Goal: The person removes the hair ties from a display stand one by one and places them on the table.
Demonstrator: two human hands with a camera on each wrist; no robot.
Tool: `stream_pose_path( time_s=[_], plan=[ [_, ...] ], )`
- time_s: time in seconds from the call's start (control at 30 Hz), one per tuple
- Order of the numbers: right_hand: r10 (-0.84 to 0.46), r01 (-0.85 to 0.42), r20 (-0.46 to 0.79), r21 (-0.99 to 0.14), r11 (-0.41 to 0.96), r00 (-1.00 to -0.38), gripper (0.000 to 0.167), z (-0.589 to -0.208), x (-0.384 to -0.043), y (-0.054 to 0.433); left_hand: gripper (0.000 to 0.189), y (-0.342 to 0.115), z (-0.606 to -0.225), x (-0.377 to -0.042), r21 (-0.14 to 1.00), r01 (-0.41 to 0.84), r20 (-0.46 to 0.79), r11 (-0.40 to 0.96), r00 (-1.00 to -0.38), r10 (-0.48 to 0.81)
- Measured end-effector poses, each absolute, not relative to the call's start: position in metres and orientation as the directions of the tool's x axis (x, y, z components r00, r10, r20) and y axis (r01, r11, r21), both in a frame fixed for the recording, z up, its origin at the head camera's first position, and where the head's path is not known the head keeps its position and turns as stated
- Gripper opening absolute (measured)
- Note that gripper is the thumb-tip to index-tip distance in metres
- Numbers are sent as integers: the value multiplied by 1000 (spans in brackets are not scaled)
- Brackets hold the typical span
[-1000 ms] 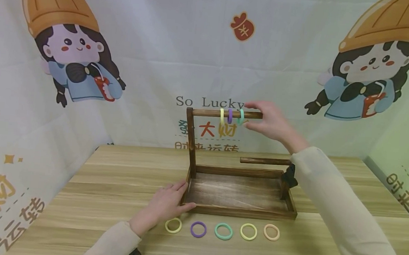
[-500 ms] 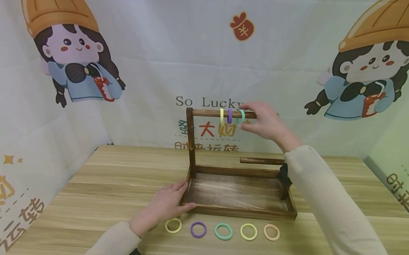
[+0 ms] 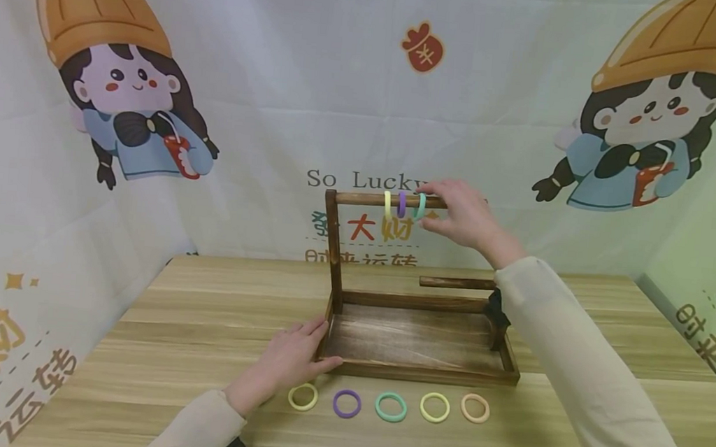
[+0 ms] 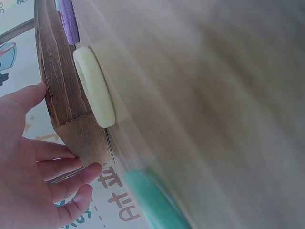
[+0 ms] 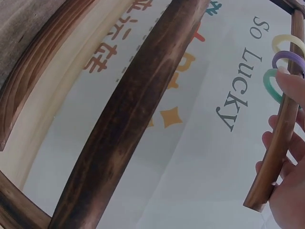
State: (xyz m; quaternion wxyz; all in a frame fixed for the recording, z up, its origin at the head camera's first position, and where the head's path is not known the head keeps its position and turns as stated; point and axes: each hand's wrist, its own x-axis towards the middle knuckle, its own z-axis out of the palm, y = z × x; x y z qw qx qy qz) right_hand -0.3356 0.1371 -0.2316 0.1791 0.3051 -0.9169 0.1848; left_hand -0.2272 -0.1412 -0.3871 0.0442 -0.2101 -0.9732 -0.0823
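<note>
A dark wooden stand has a shallow tray base (image 3: 422, 374), a tall left post and an upper rod (image 3: 361, 198). Hanging on that rod are a yellow ring (image 3: 387, 204), a purple ring (image 3: 401, 204) and a green ring (image 3: 421, 206). My right hand (image 3: 469, 215) is at the rod's free end, finger and thumb pinching the green ring; in the right wrist view the thumb (image 5: 291, 86) touches it and other fingers lie behind the rod. My left hand (image 3: 287, 358) rests on the tray's front left corner, fingers extended.
Several rings lie in a row before the tray: yellow (image 3: 303, 397), purple (image 3: 346, 404), green (image 3: 390, 407), yellow (image 3: 435, 407) and orange (image 3: 474, 408). A lower rod (image 3: 454, 283) juts left from the right post. A printed cloth (image 3: 279, 105) hangs behind the table.
My right hand has moved a little left along the upper rod, from just beside the green ring to touching it. The left hand stays on the tray corner.
</note>
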Motion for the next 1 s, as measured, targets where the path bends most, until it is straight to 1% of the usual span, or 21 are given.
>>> stream_pose_path(
  time_s=[0.27,0.43,0.63,1.0],
  plan=[
    [-480,-609,438,-224,761,-760,54,-232,-335,136,74,-141,-387,-227,146,417,119,897,-908,402],
    [-480,-621,469,-211,755,-742,49,-235,-337,137,74,-141,-388,-227,140,415,121,899,-908,401],
    [-464,-633,507,-231,739,-726,43,-236,-340,143,72,-141,-389,-229,146,420,133,896,-906,402],
    [-426,-619,535,-255,742,-730,45,-241,-342,165,72,-141,-388,-228,143,422,130,895,-905,406]
  ],
)
